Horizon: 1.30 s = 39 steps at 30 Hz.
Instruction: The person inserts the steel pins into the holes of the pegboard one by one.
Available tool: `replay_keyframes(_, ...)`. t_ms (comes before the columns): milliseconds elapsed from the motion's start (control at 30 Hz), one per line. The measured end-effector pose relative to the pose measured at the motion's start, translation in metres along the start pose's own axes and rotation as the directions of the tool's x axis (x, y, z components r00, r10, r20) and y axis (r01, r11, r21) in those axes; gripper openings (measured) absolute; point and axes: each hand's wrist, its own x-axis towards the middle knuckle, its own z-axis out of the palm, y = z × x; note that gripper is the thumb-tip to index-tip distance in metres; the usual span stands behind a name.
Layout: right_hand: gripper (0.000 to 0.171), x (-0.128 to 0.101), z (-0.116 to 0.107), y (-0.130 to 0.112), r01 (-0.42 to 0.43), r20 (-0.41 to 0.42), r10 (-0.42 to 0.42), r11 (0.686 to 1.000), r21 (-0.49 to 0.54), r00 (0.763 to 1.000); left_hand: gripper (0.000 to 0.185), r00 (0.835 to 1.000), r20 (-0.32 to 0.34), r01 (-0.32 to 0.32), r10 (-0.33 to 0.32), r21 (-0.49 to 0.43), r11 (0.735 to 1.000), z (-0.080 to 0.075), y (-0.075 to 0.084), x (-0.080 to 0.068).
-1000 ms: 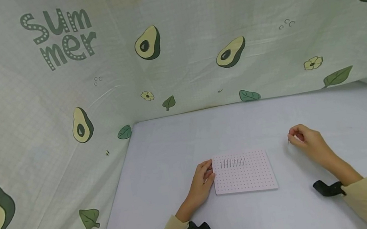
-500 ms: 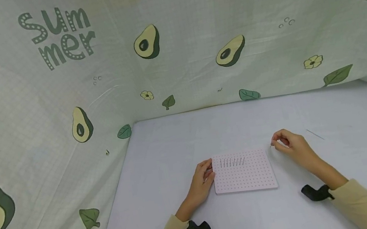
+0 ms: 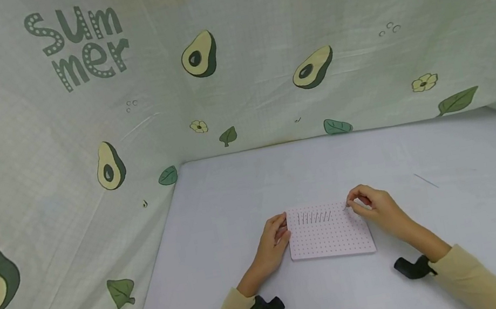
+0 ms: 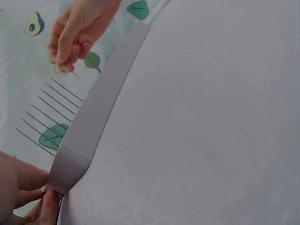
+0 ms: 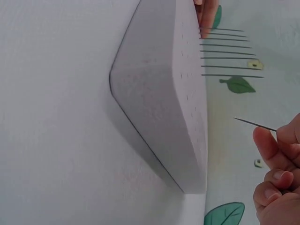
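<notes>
A pale pink pegboard (image 3: 331, 241) with rows of small holes lies flat on the table. Several thin metal pins (image 3: 314, 217) stand in one row near its far left part. My left hand (image 3: 270, 243) holds the board's left edge between thumb and fingers, as the left wrist view shows up close. Over the far right part of the board is my right hand (image 3: 380, 211), pinching a pin (image 5: 253, 123) between thumb and index finger. Its pointed tip shows in the right wrist view, apart from the board's face there; the other end is hidden by the fingers.
A thin dark line, like a loose pin (image 3: 426, 180), lies on the white table (image 3: 234, 189) to the right of the board. A curtain (image 3: 255, 82) printed with avocados and leaves hangs behind and at the left. Black wrist cameras (image 3: 270, 308) sit on both wrists.
My right hand has moved left with its pin, from the table right of the pegboard to over its far right part. The left hand stays at the board's edge.
</notes>
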Motion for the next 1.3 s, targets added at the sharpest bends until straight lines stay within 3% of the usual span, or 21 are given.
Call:
replay_keyframes(267, 0.020, -0.003, 0.014, -0.002, 0.065, 0.015, -0.066, 0.998, 0.026, 0.998, 0.051, 1.000, 0.004, 0.029, -0.029, -0.014, 0.999, 0.001, 0.001, 0.001)
replay_keyframes(733, 0.017, -0.004, 0.027, -0.008, 0.051, 0.045, -0.050, 0.998, -0.022, 0.998, 0.051, 1.000, 0.007, 0.015, -0.015, -0.012, 1.000, 0.001, -0.001, 0.002)
replay_keyframes(1067, 0.018, 0.000, 0.027, -0.009, 0.057, 0.043, -0.055, 0.997, -0.046, 0.998, 0.050, 0.995, -0.007, -0.097, 0.097, 0.009, 0.995, 0.000, -0.006, 0.003)
replay_keyframes(1300, 0.018, -0.001, 0.028, -0.008, 0.057, 0.042, -0.054, 0.996, -0.062, 0.998, 0.051, 0.999, 0.003, -0.036, 0.036, -0.015, 0.999, -0.001, -0.005, 0.002)
